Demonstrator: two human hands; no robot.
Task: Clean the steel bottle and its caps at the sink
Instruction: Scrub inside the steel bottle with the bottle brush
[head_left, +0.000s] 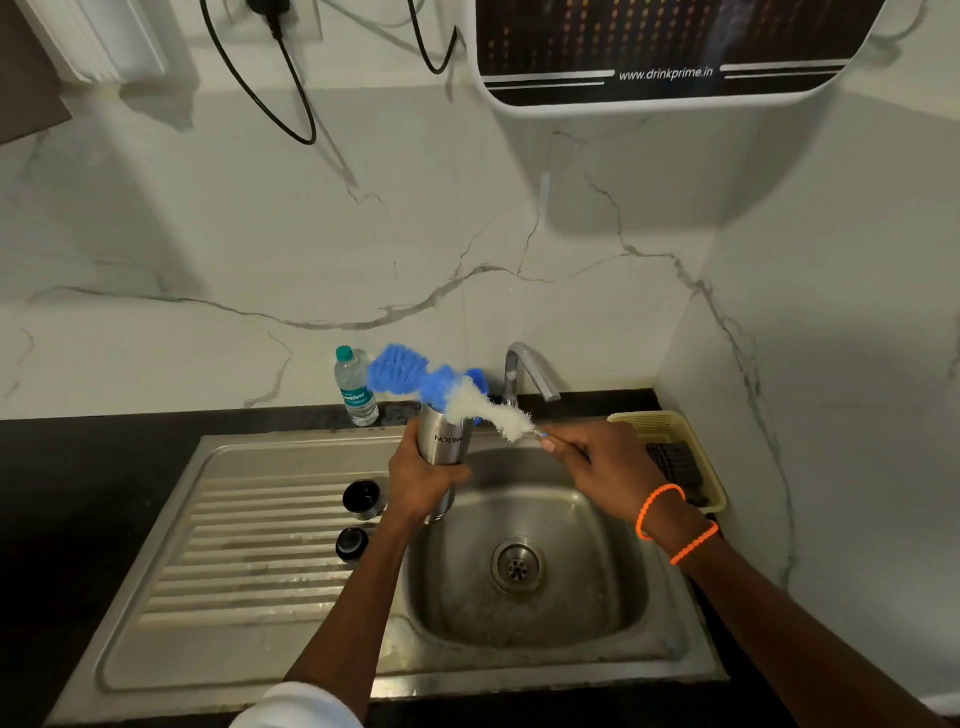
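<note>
Over the sink (291, 467), my left hand (423, 483) wraps its fingers around the steel bottle (445, 441), held upright above the basin. My right hand (597, 462) pinches the bottle brush (457, 395) by its handle. Two caps (362, 499) sit on the drainboard.

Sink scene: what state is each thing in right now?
Steel bottle: uncapped, gripped by left hand over the sink.
Bottle brush: outside the bottle, handle pinched by right hand.
Two caps: off, standing on the drainboard.
Tap: no water running.
Plastic bottle: capped, upright.
</note>
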